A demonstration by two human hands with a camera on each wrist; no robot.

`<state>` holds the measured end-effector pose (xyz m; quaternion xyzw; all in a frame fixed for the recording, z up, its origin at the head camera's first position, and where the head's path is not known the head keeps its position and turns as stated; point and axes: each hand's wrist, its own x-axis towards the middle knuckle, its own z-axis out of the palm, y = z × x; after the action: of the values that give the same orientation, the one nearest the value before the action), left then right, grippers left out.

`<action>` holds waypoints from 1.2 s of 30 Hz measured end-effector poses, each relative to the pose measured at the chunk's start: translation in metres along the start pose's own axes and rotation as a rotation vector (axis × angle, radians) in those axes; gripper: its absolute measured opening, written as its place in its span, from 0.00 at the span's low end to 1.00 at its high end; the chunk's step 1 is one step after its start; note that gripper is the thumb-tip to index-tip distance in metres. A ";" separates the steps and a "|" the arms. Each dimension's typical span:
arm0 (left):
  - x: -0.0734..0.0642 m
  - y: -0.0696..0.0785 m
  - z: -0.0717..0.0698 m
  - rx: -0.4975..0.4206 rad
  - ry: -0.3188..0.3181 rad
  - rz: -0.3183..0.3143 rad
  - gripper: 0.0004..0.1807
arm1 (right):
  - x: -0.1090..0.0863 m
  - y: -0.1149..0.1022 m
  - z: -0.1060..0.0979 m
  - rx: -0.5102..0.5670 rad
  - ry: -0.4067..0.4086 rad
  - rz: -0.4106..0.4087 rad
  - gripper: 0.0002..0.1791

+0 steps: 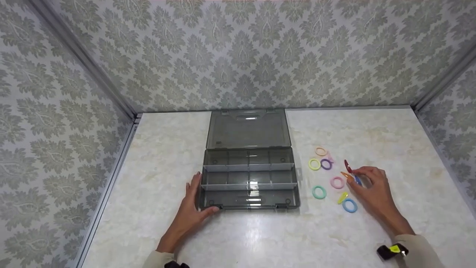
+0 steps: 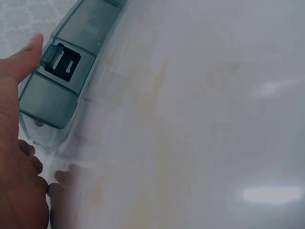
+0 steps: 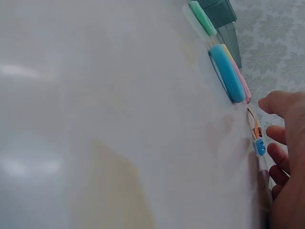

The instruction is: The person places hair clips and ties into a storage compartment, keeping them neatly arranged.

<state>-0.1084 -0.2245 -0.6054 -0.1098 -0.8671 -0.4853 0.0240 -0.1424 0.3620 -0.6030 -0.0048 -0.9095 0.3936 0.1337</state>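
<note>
A translucent grey compartment box [image 1: 230, 197] stands with its lid [image 1: 247, 130] folded back. Around its front left corner lies my left hand [image 1: 190, 210], fingers stretched along the side, thumb touching the front near a latch [image 2: 64, 62]. My right hand [image 1: 377, 191] hovers at the small hair clips, its fingers apart in the right wrist view. Between thumb and index finger lie an orange clip [image 1: 346, 175], a dark red clip [image 1: 347, 166] and a blue clip [image 1: 357, 180]; no grip on them shows. Close by are a yellow clip [image 1: 343, 198] and a blue hair tie [image 1: 344, 205].
More ring-shaped hair ties lie right of the box: pink [image 1: 331, 182], green [image 1: 313, 192], yellow [image 1: 309, 164], purple [image 1: 331, 166] and peach [image 1: 316, 151]. A pale pink clip [image 1: 330, 158] is among them. Patterned walls [image 1: 241, 56] border the marbled table [image 1: 156, 149].
</note>
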 end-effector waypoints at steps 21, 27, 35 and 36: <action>0.002 0.007 0.006 0.103 -0.004 -0.239 0.66 | 0.002 0.001 0.009 -0.021 0.050 -0.011 0.12; 0.005 0.007 0.007 0.129 -0.008 -0.241 0.65 | 0.002 0.006 0.010 -0.022 0.084 -0.061 0.10; 0.004 0.003 0.006 0.137 -0.003 -0.216 0.65 | 0.002 0.002 0.010 -0.040 0.058 0.019 0.11; 0.004 0.003 0.006 0.137 -0.004 -0.213 0.65 | 0.001 0.002 0.010 -0.042 0.055 0.027 0.12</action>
<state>-0.1116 -0.2175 -0.6052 -0.0159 -0.9050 -0.4246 -0.0219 -0.1463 0.3562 -0.6105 -0.0309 -0.9134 0.3760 0.1530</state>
